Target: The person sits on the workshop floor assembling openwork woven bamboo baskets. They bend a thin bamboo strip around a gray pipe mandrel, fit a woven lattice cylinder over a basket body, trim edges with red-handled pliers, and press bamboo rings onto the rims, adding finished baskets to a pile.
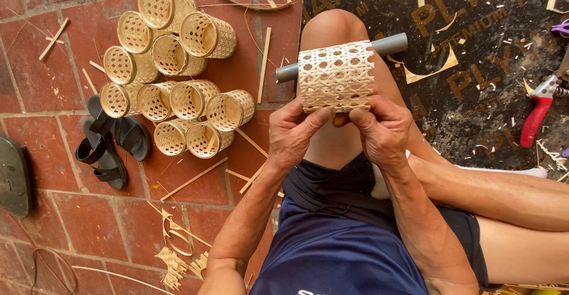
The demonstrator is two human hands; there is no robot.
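Note:
A pale woven bamboo sleeve (335, 76) is wrapped around a grey pipe (388, 44) that rests across my raised knee (332, 28). My left hand (294, 134) pinches the sleeve's near edge on the left side. My right hand (379, 130) grips the same edge on the right, thumbs pressed against the weave. Both hands sit just below the sleeve, above my thigh.
Several finished woven cylinders (172, 64) lie piled on the red brick floor at left. Black sandals (109, 144) lie beside them. Red-handled pliers (538, 112) rest on a dark printed board at right. Bamboo strips (195, 178) and shavings are scattered about.

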